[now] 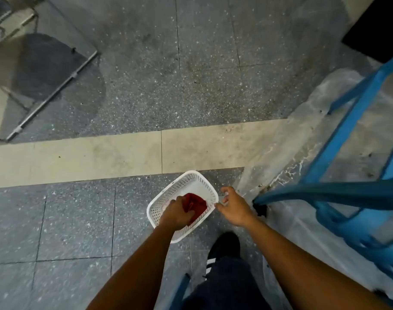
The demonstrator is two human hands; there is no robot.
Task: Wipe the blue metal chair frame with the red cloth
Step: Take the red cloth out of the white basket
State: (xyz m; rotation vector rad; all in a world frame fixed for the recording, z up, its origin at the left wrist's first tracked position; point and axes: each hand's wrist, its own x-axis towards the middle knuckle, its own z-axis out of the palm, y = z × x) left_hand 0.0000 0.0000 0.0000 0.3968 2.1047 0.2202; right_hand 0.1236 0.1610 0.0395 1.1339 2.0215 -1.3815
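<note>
Arm stretched down, our left hand (176,212) grips the red cloth (197,205) inside the white basket (188,176) on the floor (191,86). Our right hand (234,208) hovers by its rim, fingers loosely spread; the blue chair frame (347,130) stands to our right.

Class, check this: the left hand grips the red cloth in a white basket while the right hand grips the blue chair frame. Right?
No. In the head view the right hand is open beside the white basket, not gripping the blue chair frame; the left hand does grip the red cloth.
</note>
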